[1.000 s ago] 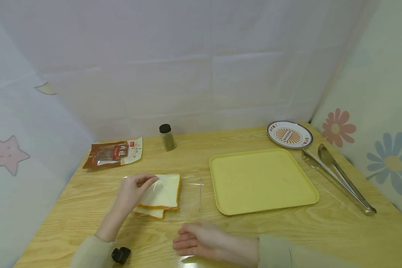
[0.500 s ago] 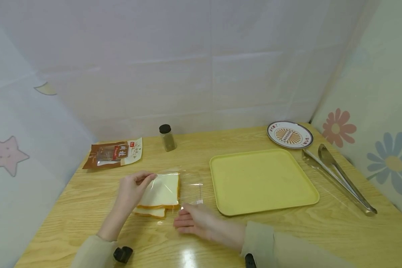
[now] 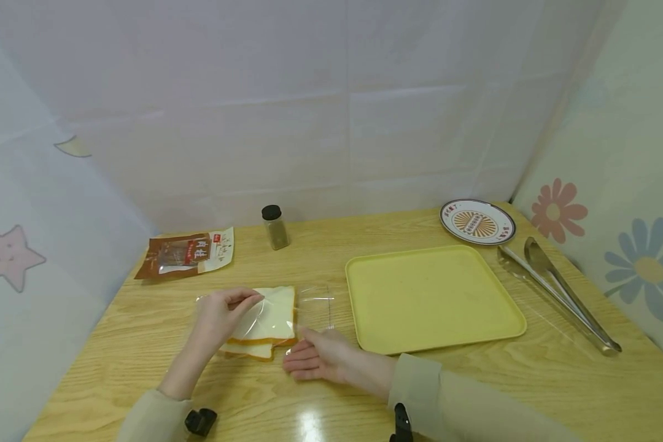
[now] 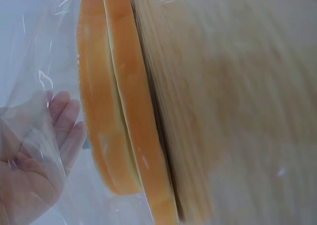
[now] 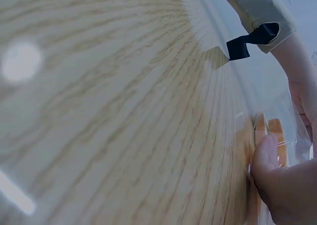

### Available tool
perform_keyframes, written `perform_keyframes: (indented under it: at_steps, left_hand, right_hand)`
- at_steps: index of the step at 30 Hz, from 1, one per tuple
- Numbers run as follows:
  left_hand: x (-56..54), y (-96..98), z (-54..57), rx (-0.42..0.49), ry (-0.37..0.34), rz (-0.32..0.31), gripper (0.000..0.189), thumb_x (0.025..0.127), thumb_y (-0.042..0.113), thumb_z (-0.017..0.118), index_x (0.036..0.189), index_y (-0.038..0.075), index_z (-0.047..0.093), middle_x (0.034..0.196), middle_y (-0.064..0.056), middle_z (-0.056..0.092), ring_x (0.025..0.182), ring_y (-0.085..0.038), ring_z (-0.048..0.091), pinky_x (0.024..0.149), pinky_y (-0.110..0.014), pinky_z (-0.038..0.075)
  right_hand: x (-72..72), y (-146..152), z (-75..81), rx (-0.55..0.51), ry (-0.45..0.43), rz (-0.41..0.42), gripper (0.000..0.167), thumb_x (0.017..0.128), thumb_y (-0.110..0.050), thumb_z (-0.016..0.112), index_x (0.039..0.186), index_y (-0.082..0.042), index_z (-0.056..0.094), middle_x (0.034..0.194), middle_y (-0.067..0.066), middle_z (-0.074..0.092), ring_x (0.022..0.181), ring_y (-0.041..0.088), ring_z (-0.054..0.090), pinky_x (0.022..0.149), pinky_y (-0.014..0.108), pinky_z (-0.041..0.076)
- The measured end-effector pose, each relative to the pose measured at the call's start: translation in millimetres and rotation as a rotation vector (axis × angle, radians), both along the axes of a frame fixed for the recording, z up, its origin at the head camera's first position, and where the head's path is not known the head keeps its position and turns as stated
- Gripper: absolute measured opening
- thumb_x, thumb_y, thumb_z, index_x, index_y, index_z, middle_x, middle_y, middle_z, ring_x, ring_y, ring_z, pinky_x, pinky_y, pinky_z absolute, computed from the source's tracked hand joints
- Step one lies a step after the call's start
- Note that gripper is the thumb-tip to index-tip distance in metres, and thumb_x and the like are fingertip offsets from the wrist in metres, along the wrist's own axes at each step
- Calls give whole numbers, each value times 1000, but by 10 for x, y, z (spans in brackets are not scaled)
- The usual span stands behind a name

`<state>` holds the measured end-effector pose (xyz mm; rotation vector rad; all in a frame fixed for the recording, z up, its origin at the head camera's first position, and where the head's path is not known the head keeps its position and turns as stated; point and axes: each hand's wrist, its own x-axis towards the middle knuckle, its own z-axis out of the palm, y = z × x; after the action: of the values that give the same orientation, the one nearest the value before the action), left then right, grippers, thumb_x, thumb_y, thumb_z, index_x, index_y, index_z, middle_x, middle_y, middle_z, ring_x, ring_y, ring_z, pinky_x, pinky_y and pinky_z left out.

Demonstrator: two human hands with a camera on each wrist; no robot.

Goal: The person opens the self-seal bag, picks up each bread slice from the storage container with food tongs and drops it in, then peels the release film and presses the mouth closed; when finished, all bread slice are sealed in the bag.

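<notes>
Two white bread slices with orange crusts [image 3: 273, 313] lie stacked and offset on the wooden table, also visible edge-on as bread [image 4: 126, 101] in the left wrist view. Clear plastic bag [image 3: 315, 307] material spreads over and around them, its outline partly hard to see. My left hand [image 3: 221, 316] pinches the plastic above the bread's left part between thumb and fingertips. At the lower right corner of the bread, my right hand [image 3: 323, 356] reaches in with fingers extended and palm turned inward. Through the plastic, the left wrist view shows this right hand [image 4: 39, 155] with straight fingers.
A yellow tray [image 3: 433, 301] stands to the right. Behind it are a printed plate [image 3: 477, 221] and metal tongs [image 3: 563, 298]. A brown food packet [image 3: 185, 253] and a black-capped jar [image 3: 276, 227] stand at the back left. Fabric walls border the table [image 3: 110, 344].
My right hand has moved up and away from the table's front, to the bread's lower right corner. My left hand keeps its pinch, and the plastic has shifted slightly.
</notes>
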<state>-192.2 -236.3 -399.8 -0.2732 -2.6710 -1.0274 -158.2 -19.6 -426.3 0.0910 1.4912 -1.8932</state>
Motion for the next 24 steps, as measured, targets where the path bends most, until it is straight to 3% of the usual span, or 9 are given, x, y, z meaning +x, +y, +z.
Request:
perform_keyframes:
  at_steps: [10, 14, 20, 24]
  left_hand:
    - [3, -27, -4, 10, -17, -21, 14, 89, 20, 65, 89, 10, 75, 88, -6, 74, 81, -18, 70, 63, -18, 53]
    - [-1, -57, 44, -25, -15, -36, 16, 90, 21, 64, 93, 8, 75, 91, -9, 74, 83, -22, 71, 66, -26, 57]
    - [-157, -88, 352, -95, -40, -123, 27, 95, 23, 57, 107, 1, 70, 102, -15, 71, 94, -31, 69, 78, -43, 57]
    - [-354, -24, 560, -284, -57, -220, 25, 95, 20, 57, 105, 2, 71, 102, -16, 71, 94, -32, 68, 80, -46, 56]
  right_hand:
    - [-49, -71, -40, -7, 4, -45, 32, 101, -18, 39, 106, 6, 60, 98, 18, 71, 88, 23, 70, 79, 35, 58]
    - [-44, -65, -56, 6, 32, -46, 30, 100, -18, 41, 103, 4, 61, 93, 14, 72, 83, 19, 70, 75, 31, 58]
    - [-21, -42, -49, 8, 57, -56, 27, 96, -15, 47, 100, 5, 64, 85, 13, 73, 75, 17, 70, 70, 29, 58]
    - [-1, -34, -53, -6, 55, -59, 25, 93, -12, 50, 100, 6, 66, 80, 10, 72, 70, 14, 70, 66, 26, 58]
